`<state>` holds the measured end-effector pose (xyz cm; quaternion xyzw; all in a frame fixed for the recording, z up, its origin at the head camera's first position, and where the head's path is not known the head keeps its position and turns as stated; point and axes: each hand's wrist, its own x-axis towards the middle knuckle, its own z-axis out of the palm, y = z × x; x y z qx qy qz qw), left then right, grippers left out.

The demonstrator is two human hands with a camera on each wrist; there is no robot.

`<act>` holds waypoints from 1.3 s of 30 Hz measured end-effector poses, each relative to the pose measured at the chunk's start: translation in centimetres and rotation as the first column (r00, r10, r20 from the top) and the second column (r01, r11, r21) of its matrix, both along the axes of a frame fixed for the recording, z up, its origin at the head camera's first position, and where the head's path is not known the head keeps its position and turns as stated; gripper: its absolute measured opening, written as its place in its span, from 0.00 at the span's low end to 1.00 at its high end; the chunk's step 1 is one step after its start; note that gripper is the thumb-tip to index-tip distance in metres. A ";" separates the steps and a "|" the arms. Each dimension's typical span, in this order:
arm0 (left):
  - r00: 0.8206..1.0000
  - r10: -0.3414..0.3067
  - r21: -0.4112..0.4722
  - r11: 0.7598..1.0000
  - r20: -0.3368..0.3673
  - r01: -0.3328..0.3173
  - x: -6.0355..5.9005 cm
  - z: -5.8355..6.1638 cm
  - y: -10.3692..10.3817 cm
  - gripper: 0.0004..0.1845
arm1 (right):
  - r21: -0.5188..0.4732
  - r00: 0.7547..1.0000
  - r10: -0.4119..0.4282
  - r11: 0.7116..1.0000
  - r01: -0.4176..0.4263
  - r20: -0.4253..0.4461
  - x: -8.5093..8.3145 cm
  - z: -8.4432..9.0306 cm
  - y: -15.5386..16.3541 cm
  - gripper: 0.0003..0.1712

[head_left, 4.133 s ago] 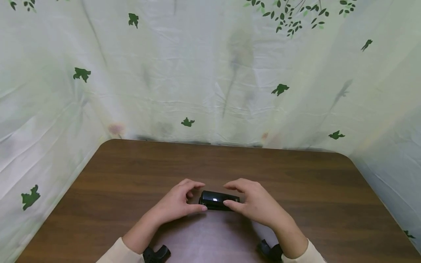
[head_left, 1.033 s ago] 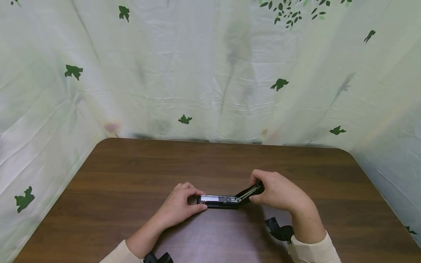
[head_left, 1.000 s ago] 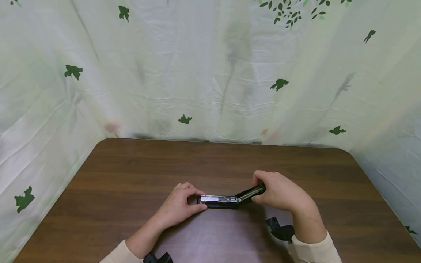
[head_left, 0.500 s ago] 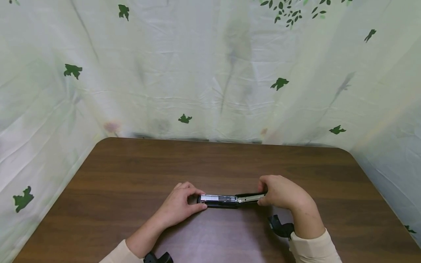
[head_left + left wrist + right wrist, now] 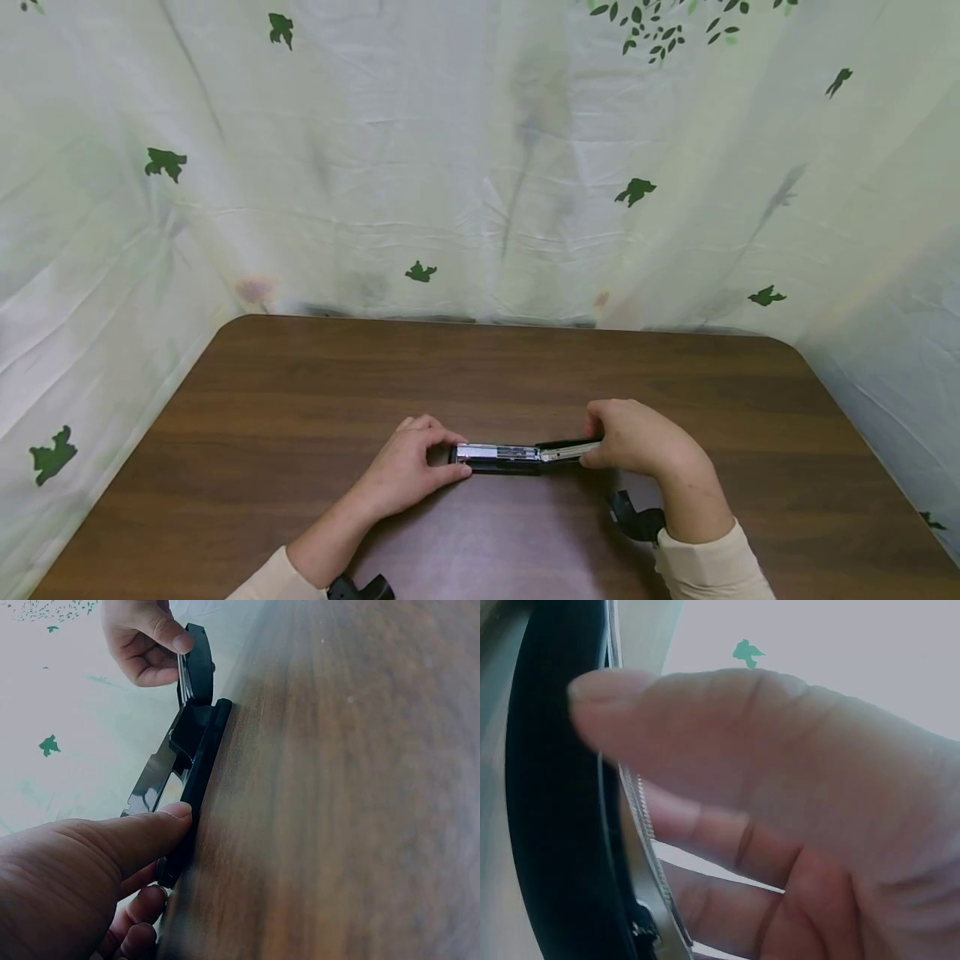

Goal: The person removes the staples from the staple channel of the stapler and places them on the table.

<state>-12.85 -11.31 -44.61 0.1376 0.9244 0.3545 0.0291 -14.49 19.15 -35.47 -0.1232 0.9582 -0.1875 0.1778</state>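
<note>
A black stapler lies on the table, swung wide so that its metal inside faces up. My left hand pinches the base's left end between thumb and fingers, as the left wrist view also shows with the base. At the other end, my right hand holds the folded-back top arm, almost flat in line with the base. The right wrist view is filled by the thumb across the black top arm, with a spring along its metal edge. The arm's far tip is hidden by the hand.
The brown wooden table stretches around the hands. A pale cloth curtain with green bird shapes hangs behind its back edge and at both sides. Black wrist devices sit below each hand.
The stapler was closed at first. My right hand has swung its top arm up and over to the right, down to nearly flat. The left hand has taken hold of the base.
</note>
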 end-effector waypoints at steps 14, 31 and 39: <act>1.000 -0.011 -0.001 1.000 -0.023 0.011 0.0 -0.1 -0.2 0.15 | -0.238 0.969 0.034 0.967 -0.094 -0.244 0.6 -1.4 -5.6 0.05; 1.000 -0.015 0.015 1.000 -0.027 0.015 0.1 -0.2 -0.2 0.15 | -0.172 0.971 0.070 0.979 -0.112 -0.229 1.3 -3.8 -8.3 0.09; 0.999 -0.014 0.021 1.000 -0.034 0.014 0.1 -0.2 -0.2 0.16 | -0.187 0.969 0.044 0.978 -0.091 -0.241 1.3 -4.2 -8.6 0.10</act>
